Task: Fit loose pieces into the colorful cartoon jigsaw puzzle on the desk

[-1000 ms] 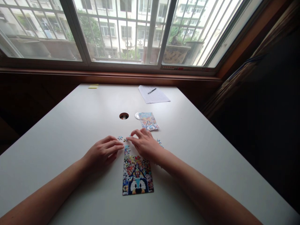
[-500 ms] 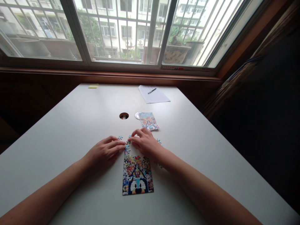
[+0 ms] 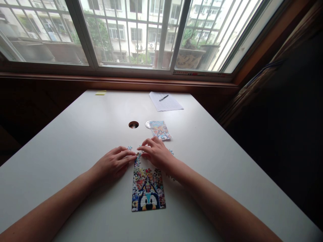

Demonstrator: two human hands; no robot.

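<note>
A partly assembled colourful jigsaw puzzle [image 3: 148, 190] with a blue cartoon face lies on the white table [image 3: 75, 141] in front of me. My left hand [image 3: 113, 164] rests flat beside its upper left corner, fingers stretched toward the top edge. My right hand [image 3: 155, 153] is at the puzzle's top, fingertips pinched on a small puzzle piece [image 3: 137, 154] pressed against the narrow upper column. Loose pieces [image 3: 129, 147] lie just beyond the fingers, and a few more pieces [image 3: 172, 152] show to the right of my right hand.
A small picture card [image 3: 159, 129] lies beyond the hands, beside a round cable hole [image 3: 133, 124] and its cap [image 3: 147, 124]. Farther back are a sheet of paper [image 3: 165, 102] with a pen [image 3: 164, 97] and a yellow sticky pad [image 3: 100, 93]. A window spans the far wall.
My right hand brought a piece down from the loose pile to the puzzle's top edge. My left hand's fingers slid slightly right to meet it.
</note>
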